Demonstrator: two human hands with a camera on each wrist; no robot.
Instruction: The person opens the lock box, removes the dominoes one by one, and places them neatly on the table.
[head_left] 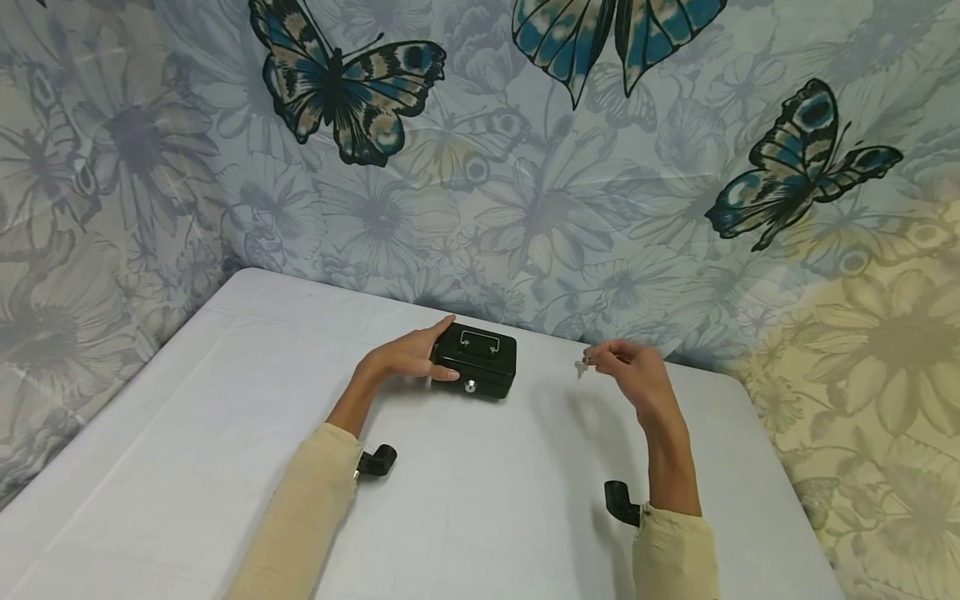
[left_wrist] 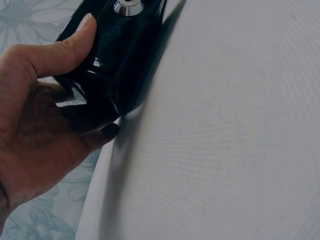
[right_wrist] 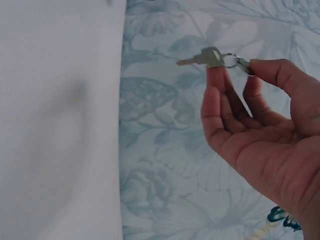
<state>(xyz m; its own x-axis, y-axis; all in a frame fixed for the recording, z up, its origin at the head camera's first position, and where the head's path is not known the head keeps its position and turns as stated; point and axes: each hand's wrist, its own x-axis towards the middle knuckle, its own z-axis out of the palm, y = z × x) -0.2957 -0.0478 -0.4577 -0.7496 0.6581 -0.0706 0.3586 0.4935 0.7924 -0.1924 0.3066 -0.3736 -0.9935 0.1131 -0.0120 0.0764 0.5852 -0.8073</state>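
A small black cash box (head_left: pixel 491 371) stands on the table near its far edge, with its lid down. On its lid is a thin metal handle (head_left: pixel 480 334), and a round silver lock (head_left: pixel 470 387) sits in its front. My left hand (head_left: pixel 411 354) grips the box by its left end, the thumb (left_wrist: pixel 75 47) lying along the front face. Off to the right and above the table, my right hand (head_left: pixel 637 375) pinches a small key (right_wrist: pixel 212 57) on a ring between thumb and finger. A second key seems to sit partly hidden in the pinch.
White cloth covers the table (head_left: pixel 480 500). Fabric with butterflies and flowers (head_left: pixel 540 208) hangs close behind the far edge and along the sides. Each sleeve cuff has a black wrist camera mount (head_left: pixel 378 460) sticking out inward.
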